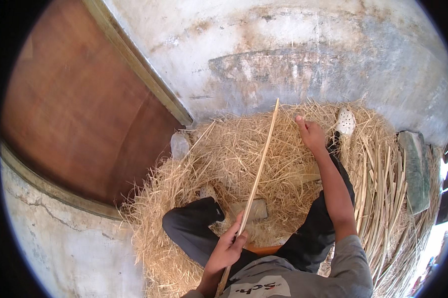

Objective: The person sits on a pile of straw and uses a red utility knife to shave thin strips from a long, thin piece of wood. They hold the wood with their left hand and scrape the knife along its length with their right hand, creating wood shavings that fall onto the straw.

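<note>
A long, thin, pale strip of wood or bamboo [260,171] runs slantwise from beside my body up toward the wall. My left hand [227,247] grips it near its lower end, with thumb and fingers wrapped round it. Stretched out to the far right of the strip, my right hand [312,135] is closed, apart from the strip and above the pile of shavings [234,144]. Whatever its fingers may hold is too small or hidden to make out. Between my legs, a greyish block [254,209] lies among the shavings.
A bundle of long strips [383,184] lies at right, beside a greenish stone slab [415,171]. Ahead is a stained wall [283,64]; a brown door panel [80,104] is at left. A whitish lump [180,145] sits near the door frame. My right foot wears a white holed clog [345,121].
</note>
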### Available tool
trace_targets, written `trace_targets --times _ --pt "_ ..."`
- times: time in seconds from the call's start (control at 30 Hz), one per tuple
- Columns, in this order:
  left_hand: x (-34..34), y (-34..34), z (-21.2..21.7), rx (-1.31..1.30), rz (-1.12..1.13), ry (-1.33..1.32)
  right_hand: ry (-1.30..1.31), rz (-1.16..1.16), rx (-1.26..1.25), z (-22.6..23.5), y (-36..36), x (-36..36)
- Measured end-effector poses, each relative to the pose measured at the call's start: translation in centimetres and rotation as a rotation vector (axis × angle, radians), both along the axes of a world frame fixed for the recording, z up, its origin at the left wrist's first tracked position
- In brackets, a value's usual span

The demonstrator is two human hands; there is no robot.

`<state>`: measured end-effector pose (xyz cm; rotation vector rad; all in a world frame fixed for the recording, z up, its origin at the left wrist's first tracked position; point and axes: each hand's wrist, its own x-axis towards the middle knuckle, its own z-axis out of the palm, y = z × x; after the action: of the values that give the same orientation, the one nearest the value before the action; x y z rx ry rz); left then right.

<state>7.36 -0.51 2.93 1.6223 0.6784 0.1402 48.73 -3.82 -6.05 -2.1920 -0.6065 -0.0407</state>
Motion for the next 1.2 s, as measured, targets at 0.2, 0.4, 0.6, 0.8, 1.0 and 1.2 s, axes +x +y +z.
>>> trace_targets --times 0.2,0.4,0.6,0.8,1.0,1.2 --pt "0.5 1.2 0.1 -0.587 0.123 -0.159 -0.314 0.442 0.102 1.4 0.2 -6.4" --pt "0.7 2.0 0.5 -0.661 0.099 -0.190 -0.425 0.595 0.046 2.8 1.1 -12.0" --pt "1.6 1.4 1.1 -0.492 0.124 -0.141 -0.536 0.460 0.123 1.4 2.5 -10.2" --pt "0.9 0.8 0.0 -0.515 0.086 -0.110 -0.333 0.271 0.016 0.8 3.2 -7.4" --pt "0.2 0.8 -0.3 -0.502 0.075 -0.110 -0.287 0.326 -0.010 1.1 2.6 -8.6" --pt "-0.1 -0.2 0.2 -0.410 0.046 -0.057 -0.349 0.275 0.055 0.5 2.8 -5.5"
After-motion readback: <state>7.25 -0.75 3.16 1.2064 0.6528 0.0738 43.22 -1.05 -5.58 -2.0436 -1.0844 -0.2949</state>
